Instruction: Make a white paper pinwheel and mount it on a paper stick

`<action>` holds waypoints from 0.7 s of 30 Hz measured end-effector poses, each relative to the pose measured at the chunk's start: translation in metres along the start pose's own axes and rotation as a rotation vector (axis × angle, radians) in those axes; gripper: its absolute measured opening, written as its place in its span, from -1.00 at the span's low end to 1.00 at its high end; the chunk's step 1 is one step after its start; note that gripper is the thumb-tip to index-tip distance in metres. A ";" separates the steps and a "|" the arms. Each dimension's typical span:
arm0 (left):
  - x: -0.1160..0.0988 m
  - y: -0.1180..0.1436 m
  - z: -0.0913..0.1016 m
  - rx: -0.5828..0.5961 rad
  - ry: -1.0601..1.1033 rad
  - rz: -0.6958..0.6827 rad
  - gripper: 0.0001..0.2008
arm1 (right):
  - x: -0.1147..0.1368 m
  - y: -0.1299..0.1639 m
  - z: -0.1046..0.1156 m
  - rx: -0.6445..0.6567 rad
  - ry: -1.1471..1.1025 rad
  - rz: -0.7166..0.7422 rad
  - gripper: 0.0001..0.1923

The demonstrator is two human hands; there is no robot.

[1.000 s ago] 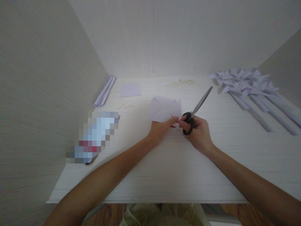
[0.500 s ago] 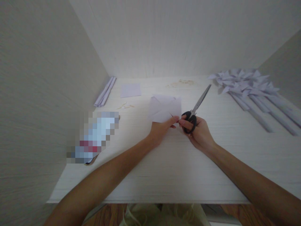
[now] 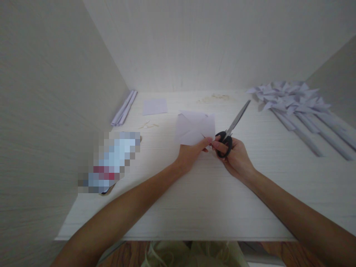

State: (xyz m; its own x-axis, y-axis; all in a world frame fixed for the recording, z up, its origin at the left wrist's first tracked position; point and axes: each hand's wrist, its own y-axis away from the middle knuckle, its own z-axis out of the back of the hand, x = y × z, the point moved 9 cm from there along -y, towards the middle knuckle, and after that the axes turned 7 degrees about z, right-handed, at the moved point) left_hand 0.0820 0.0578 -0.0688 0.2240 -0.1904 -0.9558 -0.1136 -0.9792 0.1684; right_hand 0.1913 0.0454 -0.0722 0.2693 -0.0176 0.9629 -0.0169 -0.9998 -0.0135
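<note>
Fingers, left hand (image 3: 191, 154): pinched on the near right corner of the folded paper (image 3: 195, 128), so that the sheet is kept lifted and steady close to the scissors.
Fingers, right hand (image 3: 235, 155): threaded through the black loops of the scissors (image 3: 230, 128) and closed on them; the blades are seen shut, pointing toward 1 o'clock, away from the paper.
Folded paper: held just above the counter (image 3: 194, 207) at the middle, its creases turned up toward the camera, its corner touching or just beside the scissor handles; which of the two cannot be told.
Meeting point: both hands are brought together at the paper's corner, probably so that the cut can be set exactly.
Edges: walls are stood at 9, 12 and 3 o'clock; the counter's front edge lies at 6 o'clock.
Open room: bare counter is left between the hands and the front edge.
Taken room: folded pinwheels (image 3: 289, 98) with paper sticks at 2 o'clock, a small paper square (image 3: 154, 106) at 11 o'clock, folded strips (image 3: 124, 107) against the left wall, a blurred packet (image 3: 111, 161) at 9 o'clock.
</note>
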 end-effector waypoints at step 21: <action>0.000 0.000 0.000 -0.015 -0.027 -0.003 -0.83 | -0.003 -0.001 0.003 -0.006 0.016 0.005 -0.88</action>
State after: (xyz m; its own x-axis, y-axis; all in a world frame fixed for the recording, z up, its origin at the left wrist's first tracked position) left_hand 0.0818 0.0579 -0.0684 0.1981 -0.1861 -0.9624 -0.0987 -0.9806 0.1693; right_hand 0.1934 0.0467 -0.0763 0.2541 -0.0220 0.9669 -0.0235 -0.9996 -0.0166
